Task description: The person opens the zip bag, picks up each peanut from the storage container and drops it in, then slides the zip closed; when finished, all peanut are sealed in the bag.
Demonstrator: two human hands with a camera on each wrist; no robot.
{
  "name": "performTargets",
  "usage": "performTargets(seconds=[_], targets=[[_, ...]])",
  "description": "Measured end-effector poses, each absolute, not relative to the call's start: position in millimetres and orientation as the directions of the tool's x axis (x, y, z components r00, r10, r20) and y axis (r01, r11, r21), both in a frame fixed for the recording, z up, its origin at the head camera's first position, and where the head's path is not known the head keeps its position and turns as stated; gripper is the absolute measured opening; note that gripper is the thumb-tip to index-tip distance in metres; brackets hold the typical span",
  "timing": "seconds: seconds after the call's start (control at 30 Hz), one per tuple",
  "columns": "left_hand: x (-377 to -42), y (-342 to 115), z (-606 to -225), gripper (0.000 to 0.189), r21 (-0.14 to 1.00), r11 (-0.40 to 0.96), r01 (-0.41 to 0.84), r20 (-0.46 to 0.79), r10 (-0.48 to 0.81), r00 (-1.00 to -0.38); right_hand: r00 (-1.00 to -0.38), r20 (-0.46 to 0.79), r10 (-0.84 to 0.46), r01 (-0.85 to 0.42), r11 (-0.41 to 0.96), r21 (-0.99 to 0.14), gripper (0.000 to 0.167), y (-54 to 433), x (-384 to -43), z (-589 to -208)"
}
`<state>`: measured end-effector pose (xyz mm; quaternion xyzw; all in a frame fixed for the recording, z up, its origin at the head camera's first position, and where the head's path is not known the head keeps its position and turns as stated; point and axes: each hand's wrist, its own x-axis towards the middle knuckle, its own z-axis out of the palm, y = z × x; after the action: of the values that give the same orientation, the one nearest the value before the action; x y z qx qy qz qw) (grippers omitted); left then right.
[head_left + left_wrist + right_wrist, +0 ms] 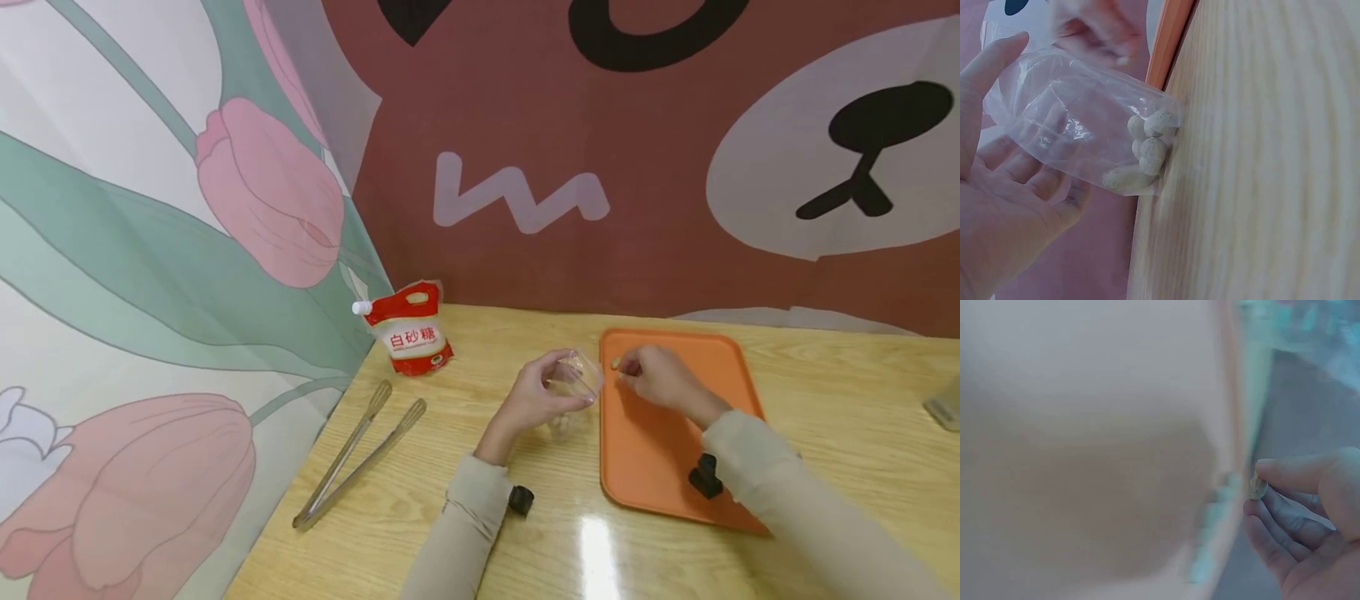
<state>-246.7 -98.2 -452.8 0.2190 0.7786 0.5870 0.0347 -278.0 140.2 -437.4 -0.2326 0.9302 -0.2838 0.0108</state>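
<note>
The left hand (531, 393) curls round a clear bag (1063, 119) of peanuts (1152, 153); the right hand (666, 377) pinches one peanut (1259, 489) over an orange tray (645, 475).

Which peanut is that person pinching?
The single peanut in the right hand: it is outside the clear bag, while the bagged peanuts lie bunched at its bottom end.

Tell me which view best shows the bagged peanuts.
Left wrist: the peanuts appear large and distinct inside the plastic bag. The head view shows them faintly near the left hand; the right wrist view, none discernible.
</note>
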Motion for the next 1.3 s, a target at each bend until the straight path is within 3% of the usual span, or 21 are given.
performTargets(seconds=[0.13,0.43,0.97,1.3], targets=[[-248.6,-99.1,-452.7,0.069,0.926,0.223,0.304,0.205,0.38,-0.902,-0.885,0.125,-0.448,-0.437,0.709,-0.554,0.009,129.1,-274.1,-406.4],[-245.6,-99.1,-451.2,0.07,0.919,0.254,0.301,0.192,0.377,-0.906,-0.822,0.301,-0.484,-0.569,0.662,-0.488,0.009,97.6,-252.8,-369.5],[-245.6,-99.5,-450.2,0.072,0.928,0.223,0.3,0.191,0.405,-0.894,-0.791,0.312,-0.527,-0.608,0.62,-0.496,0.008,86.8,-241.2,-366.3],[-224.6,-102.0,-415.5,0.069,0.932,0.215,0.292,0.18,0.426,-0.887,-0.796,0.304,-0.524,-0.599,0.607,-0.522,0.011,86.3,-242.2,-371.1]])
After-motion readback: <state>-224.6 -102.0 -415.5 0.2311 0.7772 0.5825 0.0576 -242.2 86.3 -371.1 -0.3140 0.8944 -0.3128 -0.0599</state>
